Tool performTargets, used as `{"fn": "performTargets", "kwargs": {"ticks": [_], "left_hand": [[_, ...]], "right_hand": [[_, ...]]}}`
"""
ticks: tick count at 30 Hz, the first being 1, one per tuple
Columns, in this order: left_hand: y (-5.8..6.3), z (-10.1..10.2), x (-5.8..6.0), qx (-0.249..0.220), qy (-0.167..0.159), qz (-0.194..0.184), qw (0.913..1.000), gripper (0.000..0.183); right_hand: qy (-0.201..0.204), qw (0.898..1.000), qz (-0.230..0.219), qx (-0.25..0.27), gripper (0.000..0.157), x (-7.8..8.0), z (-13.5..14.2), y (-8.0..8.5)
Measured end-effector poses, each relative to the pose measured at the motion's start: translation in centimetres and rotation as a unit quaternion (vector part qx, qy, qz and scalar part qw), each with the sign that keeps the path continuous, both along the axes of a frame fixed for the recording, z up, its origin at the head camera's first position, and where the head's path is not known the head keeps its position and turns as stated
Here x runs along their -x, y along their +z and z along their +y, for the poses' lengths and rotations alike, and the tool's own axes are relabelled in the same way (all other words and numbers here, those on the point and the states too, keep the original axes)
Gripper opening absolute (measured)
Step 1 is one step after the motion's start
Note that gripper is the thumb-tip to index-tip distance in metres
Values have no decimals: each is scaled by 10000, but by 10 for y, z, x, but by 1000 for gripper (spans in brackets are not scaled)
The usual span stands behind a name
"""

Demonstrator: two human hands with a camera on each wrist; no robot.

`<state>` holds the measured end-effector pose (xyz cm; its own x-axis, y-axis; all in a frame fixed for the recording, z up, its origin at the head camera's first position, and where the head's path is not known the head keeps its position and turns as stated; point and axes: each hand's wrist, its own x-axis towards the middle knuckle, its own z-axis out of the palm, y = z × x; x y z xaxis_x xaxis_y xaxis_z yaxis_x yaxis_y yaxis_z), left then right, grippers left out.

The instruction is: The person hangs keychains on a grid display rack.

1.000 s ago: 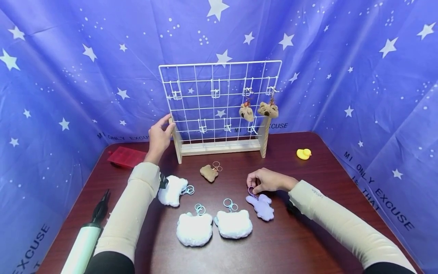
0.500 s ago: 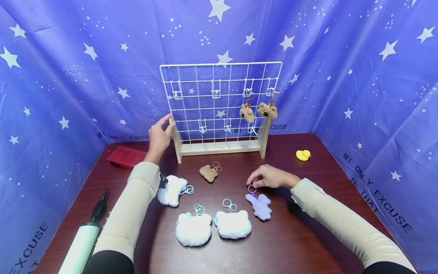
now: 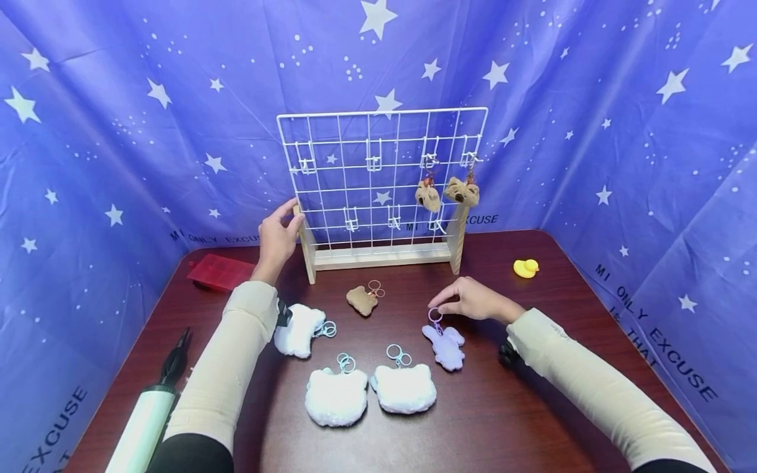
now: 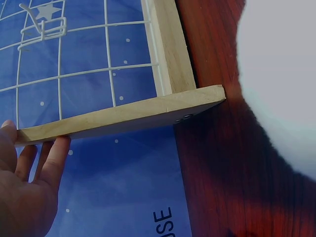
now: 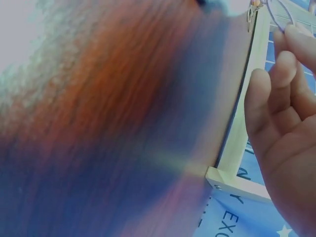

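My right hand [image 3: 478, 299] pinches the purple ring [image 5: 276, 15] of a lilac plush keychain [image 3: 447, 347] between thumb and fingertips, and the plush hangs below the hand. With thumb and fingers on opposite sides, my left hand [image 3: 276, 238] grips the left wooden upright [image 4: 123, 113] of a display rack. White wire grid [image 3: 367, 190] fills this rack, and several white hooks [image 3: 374, 163] sit on it. Two brown plush keychains [image 3: 462, 191] hang from upper hooks at the right.
On the table lie a brown plush keychain [image 3: 362, 300] and three white plush keychains [image 3: 337, 396] with light blue rings. A red box [image 3: 220, 272] and a pale green hand pump [image 3: 142, 420] are at the left. A yellow rubber duck [image 3: 526, 268] stands at the right.
My right hand has risen and moved slightly away from me, drawing the lilac plush keychain up by its ring. The left hand stays on the rack.
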<state>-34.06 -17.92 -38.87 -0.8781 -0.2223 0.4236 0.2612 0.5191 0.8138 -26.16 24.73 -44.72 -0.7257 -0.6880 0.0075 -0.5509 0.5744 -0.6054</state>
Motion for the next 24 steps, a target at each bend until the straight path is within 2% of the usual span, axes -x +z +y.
{"fn": "performTargets", "kwargs": {"ticks": [7, 18, 24], "left_hand": [[1, 1, -1, -59, 9, -58, 10000, 40], [2, 1, -1, 34, 31, -40, 10000, 40], [1, 1, -2, 56, 48, -45, 10000, 40]], "right_hand": [[-193, 9994, 210, 198, 18, 1, -2, 3], [-542, 9945, 411, 802, 19, -2, -5, 9], [-935, 9897, 253, 1056, 18, -3, -9, 14]]}}
